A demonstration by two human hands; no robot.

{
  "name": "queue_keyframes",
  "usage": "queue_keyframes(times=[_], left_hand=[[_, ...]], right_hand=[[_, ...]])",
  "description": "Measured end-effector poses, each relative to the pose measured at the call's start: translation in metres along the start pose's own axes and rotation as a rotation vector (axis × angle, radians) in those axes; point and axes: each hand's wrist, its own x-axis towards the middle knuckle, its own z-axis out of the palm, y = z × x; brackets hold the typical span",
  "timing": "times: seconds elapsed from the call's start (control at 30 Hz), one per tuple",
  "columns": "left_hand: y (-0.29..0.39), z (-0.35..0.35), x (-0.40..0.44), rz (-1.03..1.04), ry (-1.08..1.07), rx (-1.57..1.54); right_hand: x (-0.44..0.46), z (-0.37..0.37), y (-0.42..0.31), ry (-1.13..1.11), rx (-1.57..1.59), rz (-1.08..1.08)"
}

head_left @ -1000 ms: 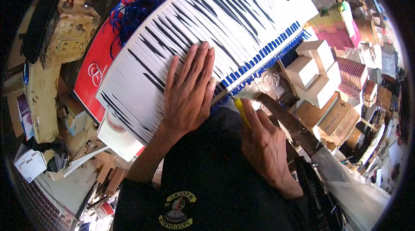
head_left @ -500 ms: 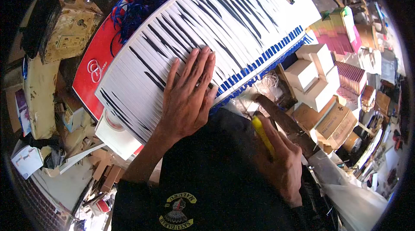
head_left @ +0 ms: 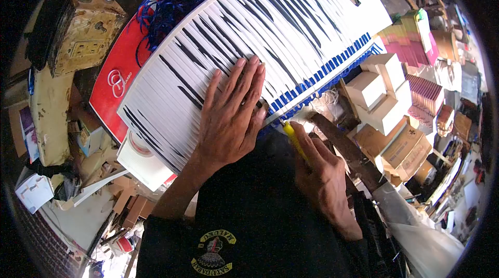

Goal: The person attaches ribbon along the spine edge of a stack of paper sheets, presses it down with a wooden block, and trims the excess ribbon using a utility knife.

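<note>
My left hand (head_left: 228,117) lies with fingers stretched out on a white panel (head_left: 150,91) of narrow strips with dark gaps between them. Its thumb rests close to the near edge, where a row of blue strips (head_left: 322,76) and a blue fringe run along the border. In my right hand (head_left: 325,169) is a slim yellow-handled tool (head_left: 295,140). The tool's far end is up against the blue-trimmed edge, just right of the left thumb; its tip is too small to make out. A tangle of blue strands (head_left: 166,18) sits beyond the panel.
Under the panel is a red printed sheet (head_left: 104,91). White boxes (head_left: 366,88) and a cardboard carton (head_left: 397,148) stand at the right. A worn block with sockets (head_left: 86,47) is at the upper left. A dark bar (head_left: 338,135) runs beside my right hand.
My right hand has moved left and up with the yellow-handled tool, bringing it to the panel's blue edge. The left hand stays flat; the view has shifted slightly.
</note>
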Motion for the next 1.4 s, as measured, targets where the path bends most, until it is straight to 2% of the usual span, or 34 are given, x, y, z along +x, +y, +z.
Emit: queue_keyframes(times=[0.17, 0.5, 0.6, 0.67, 0.77, 0.8, 0.83, 0.9, 0.97, 1.03, 1.17, 1.4], left_hand=[[-0.001, 0.005, -0.002, 0.005, 0.012, 0.021], [-0.001, 0.005, -0.002, 0.006, 0.021, 0.030], [0.000, 0.000, -0.004, -0.007, -0.003, 0.004], [0.000, 0.002, -0.009, -0.016, -0.004, 0.013], [-0.002, -0.002, -0.006, -0.018, 0.009, 0.024], [0.001, -0.003, -0.011, -0.018, -0.018, 0.013], [0.003, -0.001, -0.014, -0.032, -0.023, 0.008], [0.001, 0.001, -0.011, -0.034, -0.015, -0.004], [0.000, 0.003, -0.012, -0.027, -0.013, 0.014], [-0.001, 0.003, -0.011, -0.033, -0.022, 0.008], [0.000, 0.000, -0.011, -0.022, -0.004, -0.011], [-0.001, 0.001, -0.012, -0.013, 0.023, -0.015]], right_hand=[[0.004, -0.002, -0.006, -0.082, -0.056, 0.039], [-0.003, -0.004, -0.005, -0.074, -0.072, 0.041], [-0.005, 0.006, 0.010, -0.154, -0.074, 0.036], [0.000, 0.018, 0.018, -0.172, -0.213, 0.078], [-0.025, 0.027, 0.050, -0.172, -0.184, 0.005], [-0.033, 0.009, 0.031, -0.174, -0.124, 0.146], [-0.037, -0.008, 0.017, -0.189, -0.126, 0.143], [-0.037, -0.031, -0.004, -0.077, 0.049, 0.187], [-0.025, -0.026, -0.015, -0.002, 0.104, 0.172], [-0.019, -0.009, -0.006, 0.003, 0.135, 0.052], [-0.015, 0.014, 0.014, -0.034, 0.001, -0.109], [-0.016, 0.026, 0.011, 0.029, -0.039, -0.105]])
